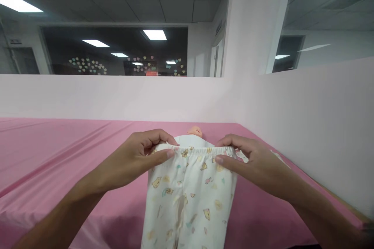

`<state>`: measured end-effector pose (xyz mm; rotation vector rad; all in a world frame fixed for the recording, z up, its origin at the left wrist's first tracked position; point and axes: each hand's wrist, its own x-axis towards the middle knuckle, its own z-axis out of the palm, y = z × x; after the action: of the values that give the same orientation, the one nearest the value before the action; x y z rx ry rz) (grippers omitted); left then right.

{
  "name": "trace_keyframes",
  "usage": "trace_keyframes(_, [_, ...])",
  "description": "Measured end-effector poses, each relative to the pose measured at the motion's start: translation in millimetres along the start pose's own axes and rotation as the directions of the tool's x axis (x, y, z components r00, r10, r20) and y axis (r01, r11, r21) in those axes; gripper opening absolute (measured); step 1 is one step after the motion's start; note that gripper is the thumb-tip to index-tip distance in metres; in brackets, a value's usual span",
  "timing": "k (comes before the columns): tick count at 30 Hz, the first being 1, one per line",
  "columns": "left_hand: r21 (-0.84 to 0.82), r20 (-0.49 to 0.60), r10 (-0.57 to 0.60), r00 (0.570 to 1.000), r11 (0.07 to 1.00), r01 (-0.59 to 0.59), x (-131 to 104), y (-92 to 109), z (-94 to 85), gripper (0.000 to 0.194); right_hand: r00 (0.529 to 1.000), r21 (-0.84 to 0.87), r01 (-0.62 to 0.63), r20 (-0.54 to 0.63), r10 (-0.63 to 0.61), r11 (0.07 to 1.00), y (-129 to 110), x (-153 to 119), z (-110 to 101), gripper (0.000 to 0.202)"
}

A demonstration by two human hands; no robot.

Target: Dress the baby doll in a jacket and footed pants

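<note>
A small pair of white baby pants (191, 186) with printed cartoon animals hangs upright in front of me, waistband on top. My left hand (146, 155) pinches the left side of its elastic waistband between thumb and fingers. On the opposite side, my right hand (244, 155) grips the waistband the same way. Both legs hang down past the lower edge of the view. Behind the pants a doll (195, 131) lies on the pink sheet, only its head showing, with white cloth (193, 140) in front of it. The pants hide the rest.
A pink sheet (73, 155) covers the bed or table, wrinkled on the left. Beyond my right hand, part of a patterned cloth (242, 156) shows. White walls (117, 97) with windows above border the back and right side.
</note>
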<state>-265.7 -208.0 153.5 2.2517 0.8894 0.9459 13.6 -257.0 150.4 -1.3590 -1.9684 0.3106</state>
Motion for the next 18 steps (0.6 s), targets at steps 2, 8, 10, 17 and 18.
trace_keyframes(2, [0.054,-0.019,0.032,0.999,0.998,-0.031,2.3,10.7,8.5,0.033,0.996,-0.008,0.019,0.092,-0.018,1.0,-6.5,3.6,5.3,0.034])
trace_keyframes(8, [0.244,0.256,0.137,0.957,0.949,-0.201,4.8,23.0,12.5,0.025,0.869,0.0,0.183,0.469,-0.161,0.983,-7.9,14.5,7.7,0.034])
trace_keyframes(10, [0.306,0.309,0.121,0.943,0.926,-0.219,4.7,16.3,3.1,0.024,0.857,0.027,0.175,0.488,-0.166,0.984,1.2,18.1,-0.6,0.032])
trace_keyframes(17, [0.361,0.337,0.054,0.94,0.915,-0.182,8.4,-4.9,-28.4,0.028,0.87,0.107,0.045,0.485,-0.092,0.993,28.4,18.1,-21.0,0.03])
trace_keyframes(18, [0.356,0.355,0.061,0.933,0.914,-0.195,8.8,-6.2,-30.6,0.027,0.861,0.12,0.047,0.499,-0.101,0.992,28.6,17.2,-21.4,0.032])
